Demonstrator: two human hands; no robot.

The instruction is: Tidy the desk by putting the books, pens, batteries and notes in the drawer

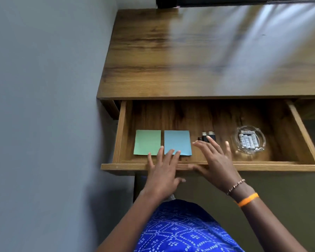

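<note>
Head view: drawer (pixel 215 167) pulled out under the wooden surface (pixel 189 60). Inside: green note (pixel 147 142), blue note (pixel 177 141) just beside it, small dark batteries (pixel 208 136) right of the notes, glass dish (pixel 237 142) with more batteries (pixel 248 140) lying in it. No books or pens in sight; the visible stretch of surface holds none. Left hand (pixel 162 171) has fingers (pixel 176 154) straight and spread, tips over the near edges of the notes, holding nothing. Right hand (pixel 216 160) also flat and spread above the drawer front. Judgement: stowing looks nearly done; next likely push the drawer front shut, evenly so the dish stays put. Battery print too blurred to read; no other writing.
</note>
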